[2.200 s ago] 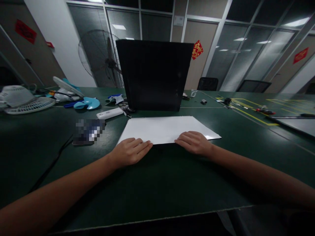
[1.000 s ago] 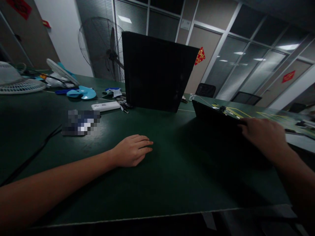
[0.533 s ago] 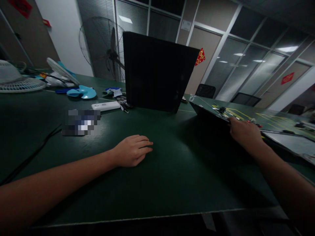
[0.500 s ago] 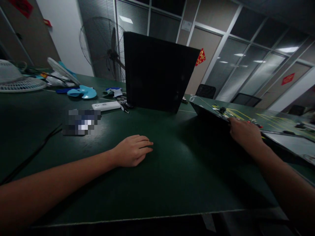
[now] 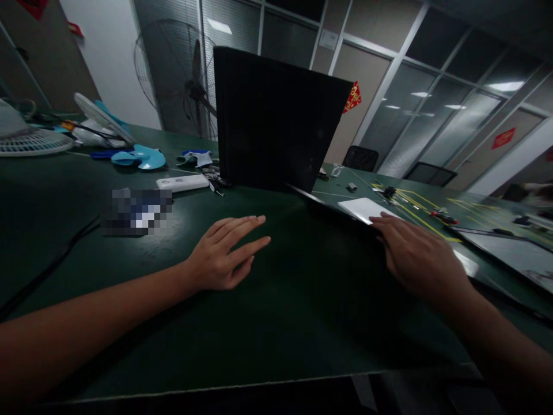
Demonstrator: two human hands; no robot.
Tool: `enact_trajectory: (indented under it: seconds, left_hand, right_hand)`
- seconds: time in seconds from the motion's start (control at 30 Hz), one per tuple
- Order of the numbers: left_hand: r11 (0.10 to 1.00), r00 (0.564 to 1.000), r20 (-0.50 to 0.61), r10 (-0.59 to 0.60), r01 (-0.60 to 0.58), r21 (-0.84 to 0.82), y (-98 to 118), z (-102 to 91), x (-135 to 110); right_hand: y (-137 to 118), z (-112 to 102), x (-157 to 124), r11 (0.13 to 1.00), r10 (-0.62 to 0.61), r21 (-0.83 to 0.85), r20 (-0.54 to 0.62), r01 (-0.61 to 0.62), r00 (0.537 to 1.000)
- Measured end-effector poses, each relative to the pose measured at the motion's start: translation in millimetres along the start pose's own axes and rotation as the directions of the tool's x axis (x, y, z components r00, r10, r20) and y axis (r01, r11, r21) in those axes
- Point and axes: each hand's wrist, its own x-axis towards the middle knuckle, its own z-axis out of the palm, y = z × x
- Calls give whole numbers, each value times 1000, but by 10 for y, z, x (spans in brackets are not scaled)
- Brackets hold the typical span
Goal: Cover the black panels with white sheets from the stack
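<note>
Panel (image 5: 280,121), black, upright, beyond tilted board (image 5: 334,212); blue propeller (image 5: 147,157) leftward.

Between 3 and 4 o'clock the right hand (image 5: 419,259) holds a tilted board (image 5: 328,208). The left hand (image 5: 218,259), loosely spread, is toward 8; a black panel (image 5: 280,118) stands on the bench (image 5: 268,328) at 12.

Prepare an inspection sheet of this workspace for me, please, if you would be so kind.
Surface: green tabletop, yellow lines on the right.
Job's things: dark thin panel, tilted; white item beyond it, whether joined unclear.
Clutter: large black upright object, blue fan blade, white device.
Grippers: right hand holds the panel's edge; left hand open, holding nothing.
Cables: black cord or strap on the left.
Surroundings: standing fan, black chair.
</note>
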Motion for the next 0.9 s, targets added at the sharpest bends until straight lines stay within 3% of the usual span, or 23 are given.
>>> enact_trajectory:
  seconds: [0.13, 0.23, 0.3, 0.37, 0.4, 0.47, 0.53, 0.6, 0.67, 0.73, 0.77, 0.83, 0.87, 0.9]
  left_hand:
    - [986, 985, -56, 163, -160, 52, 179, -129, 15]
    - [956, 958, -21, 286, -284, 74, 316, -191, 72]
    - [966, 966, 85, 244, -250, 68, 375, -192, 111]
    - [991, 965, 236, 114, -127, 40, 392, -158, 130]
    - [998, 946, 320, 47, -56, 18, 382, -130, 128]
    - [996, 866, 497, -54, 85, -41, 331, -65, 105]
    - [970, 760, 639, -117, 224, -89, 251, -1, 68]
    - [937, 679, 716, -160, 332, -105, 164, 49, 32]
    - [921, 642, 747, -172, 374, -109, 84, 78, 7]
    - [921, 636, 757, -150, 369, -128, 15, 89, -5]
    - [922, 636, 761, -130, 359, -143, -18, 90, -7]
    - [927, 637, 766, -87, 334, -172, -82, 92, -9]
    - [929, 638, 767, -66, 321, -186, -116, 94, -10]
    - [930, 637, 769, -46, 309, -200, -150, 98, -12]
  right_hand:
    - [-544, 85, -70, 954, -185, 228, -63, 194, 981]
    - [-867, 238, -36, 883, -325, 320, -113, 344, 939]
    - [-970, 358, 38, 808, -429, 381, -145, 451, 892]
    - [-938, 483, 169, 732, -503, 442, -163, 519, 849]
    - [-865, 549, 257, 726, -502, 461, -151, 510, 852]
    - [-609, 705, 460, 801, -397, 457, -78, 387, 914]
    - [-235, 917, 645, 904, -208, 387, 26, 183, 978]
    - [195, 1202, 727, 958, 0, 286, 79, -23, 997]
    - [606, 1543, 663, 966, 162, 191, 90, -177, 983]
    - [946, 1892, 488, 907, 401, 77, 140, -414, 905]
    - [1083, 2051, 386, 839, 525, 23, 226, -543, 820]
    - [1295, 2309, 207, 641, 705, -73, 450, -764, 548]
    - [1373, 2401, 143, 600, 716, -88, 504, -795, 484]
    - [1433, 2467, 101, 578, 711, -89, 542, -811, 448]
